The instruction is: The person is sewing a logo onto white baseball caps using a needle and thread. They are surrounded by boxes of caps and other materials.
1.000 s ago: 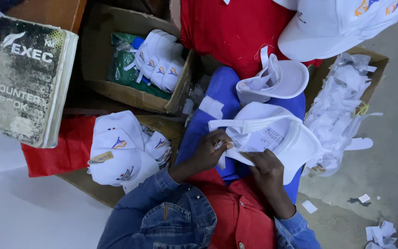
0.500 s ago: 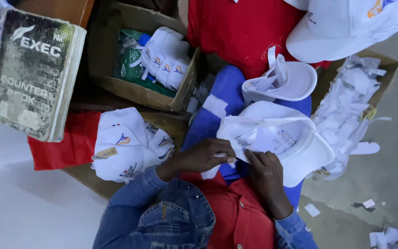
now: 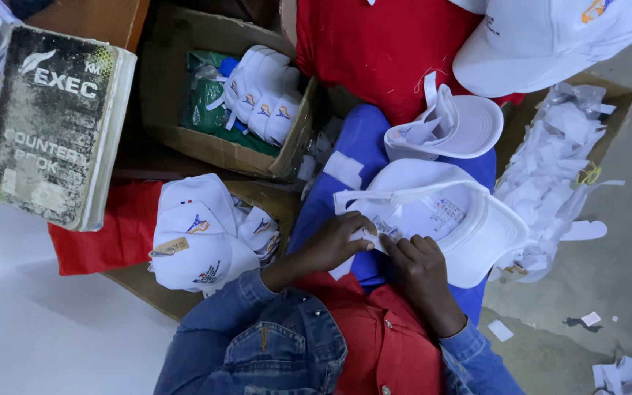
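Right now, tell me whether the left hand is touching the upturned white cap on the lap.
Touching. The head view shows the left hand with its fingertips pressed on the white cap at its inner band.

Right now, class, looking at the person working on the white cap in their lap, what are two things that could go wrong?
1. Both hands, left hand and right hand, pinch a small label inside the white cap; it might tear or end up crooked.
2. A second cap sits loosely on the blue cloth just beyond and could slide to the floor, where paper scraps already lie.
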